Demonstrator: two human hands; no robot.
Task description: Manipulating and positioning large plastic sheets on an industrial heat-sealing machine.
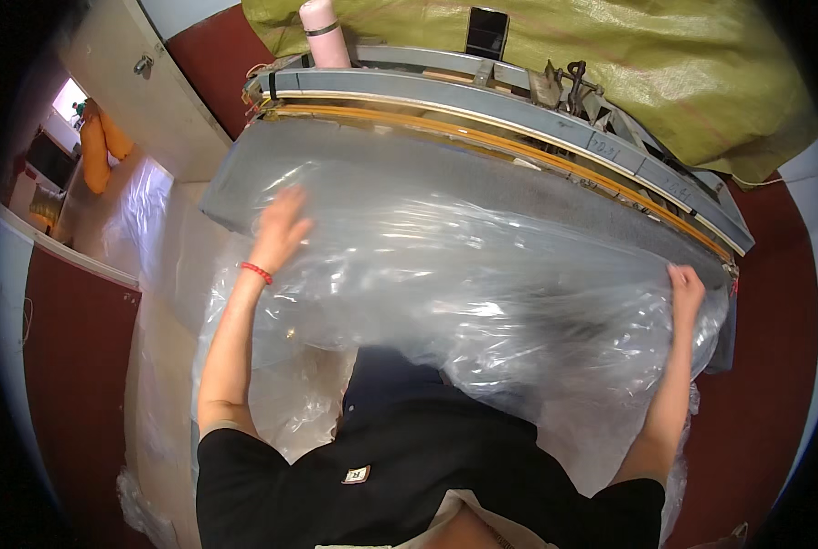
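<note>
A wide sheet of clear plastic film [464, 274] drapes over a grey work surface [308, 146] and hangs down toward my body in shiny creases. At the right end of the sheet, my right hand [687, 287] is closed on the film's edge and draws it into taut folds. Over the left part of the film is my left hand [283, 227], with a red bead bracelet at the wrist. Its fingers look apart and slightly blurred, and nothing shows in them. Whether that palm touches the film I cannot tell.
A long metal sealing machine frame [518, 101] with an orange strip [482, 137] runs behind the surface. A pink bottle [325, 35] and a dark phone [487, 34] are at the back, by a yellow-green woven sheet [656, 64]. More film lies on the floor at left, near a door [144, 91].
</note>
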